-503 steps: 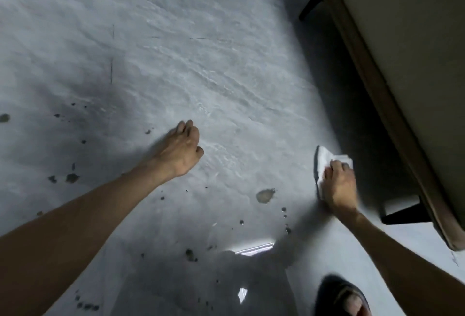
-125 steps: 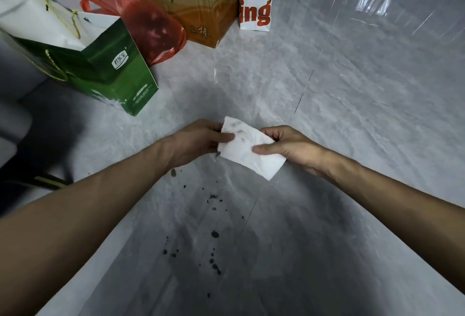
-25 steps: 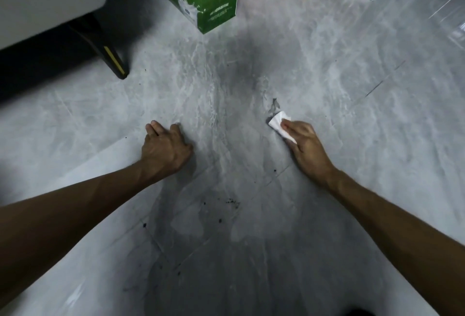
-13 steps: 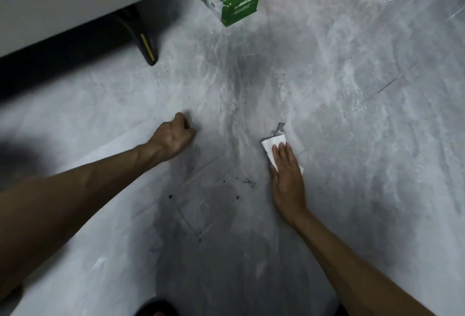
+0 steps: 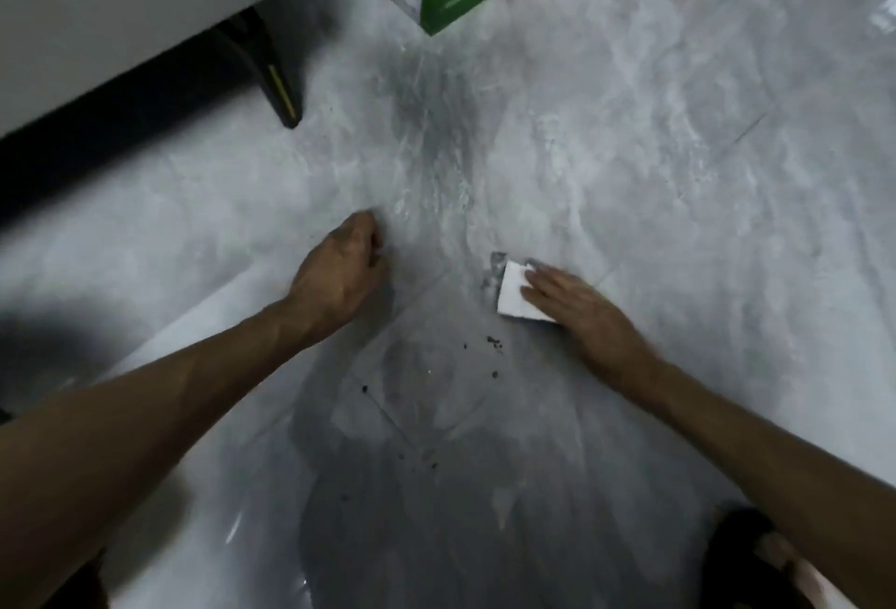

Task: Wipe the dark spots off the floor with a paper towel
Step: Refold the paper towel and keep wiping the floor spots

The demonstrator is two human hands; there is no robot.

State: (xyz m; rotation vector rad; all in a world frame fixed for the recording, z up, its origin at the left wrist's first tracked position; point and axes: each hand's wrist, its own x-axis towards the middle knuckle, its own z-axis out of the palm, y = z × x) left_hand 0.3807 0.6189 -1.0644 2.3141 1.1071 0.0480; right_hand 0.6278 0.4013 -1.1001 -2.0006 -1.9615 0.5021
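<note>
Head view: the right hand point(image 5: 582, 312), fingers straight, presses the paper towel point(image 5: 514, 293) flat on the floor point(image 5: 679, 172). The nearest dark spots point(image 5: 493, 342) lie just behind the towel, toward the person. The left hand point(image 5: 346, 269), curled and empty, rests farther off.

The paper towel point(image 5: 514, 298) is lying on the floor point(image 5: 630, 148) under your right hand point(image 5: 582, 312), right of your left hand point(image 5: 339, 269), beyond the spots point(image 5: 494, 342).

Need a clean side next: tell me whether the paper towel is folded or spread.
Folded: the paper towel is a small compact pad, pressed flat under the right hand.
</note>
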